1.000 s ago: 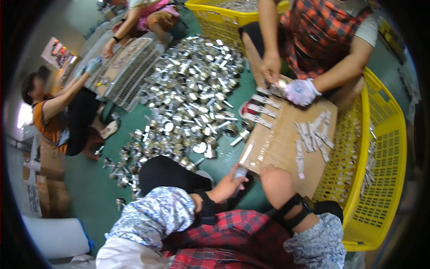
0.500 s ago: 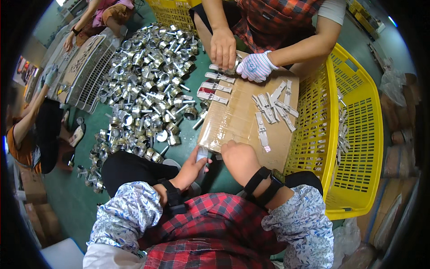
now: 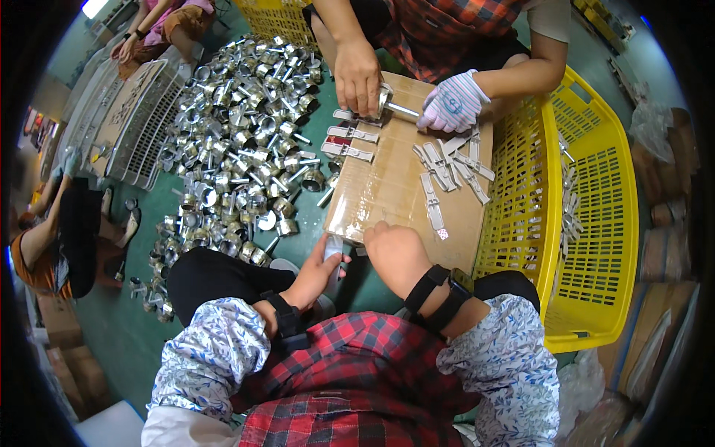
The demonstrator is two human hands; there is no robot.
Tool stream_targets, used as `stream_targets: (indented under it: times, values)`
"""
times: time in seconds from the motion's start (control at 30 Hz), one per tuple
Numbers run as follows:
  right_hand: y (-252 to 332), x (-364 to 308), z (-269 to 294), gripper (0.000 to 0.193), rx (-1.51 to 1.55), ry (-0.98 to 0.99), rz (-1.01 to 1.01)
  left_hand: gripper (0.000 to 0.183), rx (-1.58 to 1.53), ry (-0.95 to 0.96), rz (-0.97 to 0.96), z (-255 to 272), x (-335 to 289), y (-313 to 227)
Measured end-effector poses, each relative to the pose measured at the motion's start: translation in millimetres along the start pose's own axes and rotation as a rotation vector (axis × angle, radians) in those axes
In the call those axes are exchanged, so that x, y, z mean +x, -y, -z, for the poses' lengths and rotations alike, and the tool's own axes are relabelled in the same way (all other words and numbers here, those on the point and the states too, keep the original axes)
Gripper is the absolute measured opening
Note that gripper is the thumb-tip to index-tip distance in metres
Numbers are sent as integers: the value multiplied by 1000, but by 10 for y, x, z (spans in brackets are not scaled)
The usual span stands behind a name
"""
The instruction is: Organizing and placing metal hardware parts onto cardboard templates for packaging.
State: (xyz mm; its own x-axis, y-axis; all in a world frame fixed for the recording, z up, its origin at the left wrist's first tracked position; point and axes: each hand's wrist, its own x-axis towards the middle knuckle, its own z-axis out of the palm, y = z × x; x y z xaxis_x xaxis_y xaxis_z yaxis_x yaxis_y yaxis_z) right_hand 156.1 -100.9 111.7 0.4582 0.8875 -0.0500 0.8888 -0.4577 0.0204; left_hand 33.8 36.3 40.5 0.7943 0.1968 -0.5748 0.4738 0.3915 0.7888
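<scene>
A taped cardboard box (image 3: 398, 179) lies in front of me. At its near left corner, my left hand (image 3: 316, 276) is closed, thumb pressed on a pale flat strip (image 3: 334, 246). My right hand (image 3: 396, 253) is curled against the near edge of the box; what its fingers hold, if anything, is hidden. Several light grey clip-like pieces (image 3: 454, 167) lie loosely piled on the box's right side, and others (image 3: 350, 141) are lined up along its left edge. Across from me, a co-worker's bare hand (image 3: 357, 78) holds a metal cup with a rod (image 3: 398, 109); their gloved hand (image 3: 454, 103) is at the rod's end.
A large heap of metal cups with rods (image 3: 246, 134) covers the green floor to the left. To the right stands a yellow basket (image 3: 588, 298) with more grey pieces inside. A grey crate (image 3: 141, 138) and other people are farther left; another yellow basket (image 3: 279, 22) stands behind the heap.
The co-worker's gloved hand has shifted right, and the metal cup's rod now shows between their hands. My own hands have stayed nearly where they were.
</scene>
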Motion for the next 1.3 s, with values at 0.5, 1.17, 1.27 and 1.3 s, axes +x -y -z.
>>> stream_targets:
  times: [0.5, 1.17, 1.27, 1.3]
  values:
    - [4, 11, -51, 9, -51, 1, 3, 60, -16, -1, 1, -27, 5, -30]
    - [25, 28, -35, 10, -75, 64, -8, 59, -6, 11, 0, -24, -8, -34]
    - [16, 15, -18, 10, -83, 81, -18, 59, -3, 27, -10, -34, 3, -25]
    - [6, 5, -22, 10, -76, 78, -14, 59, 0, 20, -4, -44, 4, -24]
